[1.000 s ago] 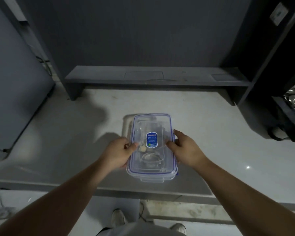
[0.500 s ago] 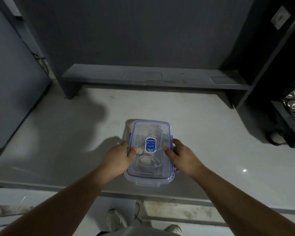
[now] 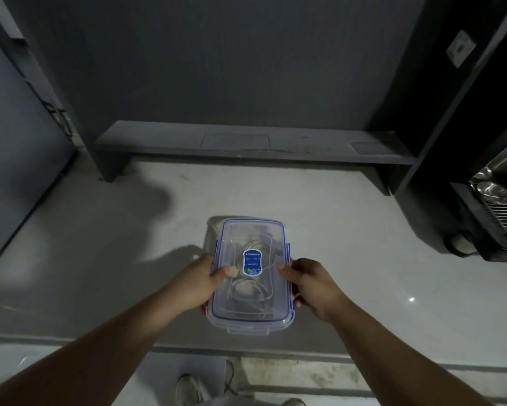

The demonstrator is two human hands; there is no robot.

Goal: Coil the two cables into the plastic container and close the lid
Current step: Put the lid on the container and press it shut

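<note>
While a pale countertop [image 3: 363, 230] stretches beyond both wrists, a person's left hand [image 3: 199, 284] and right hand [image 3: 310, 284] clasp the long sides of a clear plastic container [image 3: 211, 310] held between them, thumbs resting on its blue-trimmed lid [image 3: 250, 312], fingers curled under the rim. Whether its base rests on the surface cannot be told. The box looks light and rigid but smooth enough to slip, so the side walls near the latches seem the surest hold. Beneath the thumbs, two thin, limp cables [image 3: 246, 291] lie coiled inside, under a small blue label [image 3: 252, 262].
</note>
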